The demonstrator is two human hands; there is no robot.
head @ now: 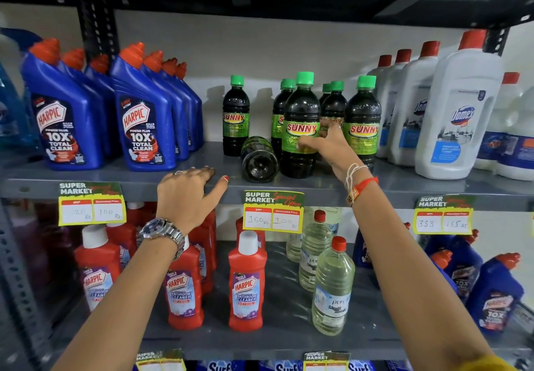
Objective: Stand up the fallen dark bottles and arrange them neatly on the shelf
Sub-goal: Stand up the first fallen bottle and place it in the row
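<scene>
Several dark Sunny bottles with green caps stand on the grey shelf [404,185]. One dark bottle [258,159] lies on its side, base towards me, just left of the front standing bottle [300,110]. My right hand [332,146] grips that front standing bottle at its green label. A lone bottle [235,116] stands further left, another [362,116] to the right. My left hand [189,194] rests flat on the shelf's front edge, fingers spread, holding nothing.
Blue Harpic bottles [141,116] fill the shelf's left, white Domex bottles [459,110] its right. Price tags [273,211] hang on the shelf edge. The shelf below holds red Harpic cleaners [247,284] and clear liquid bottles [332,286].
</scene>
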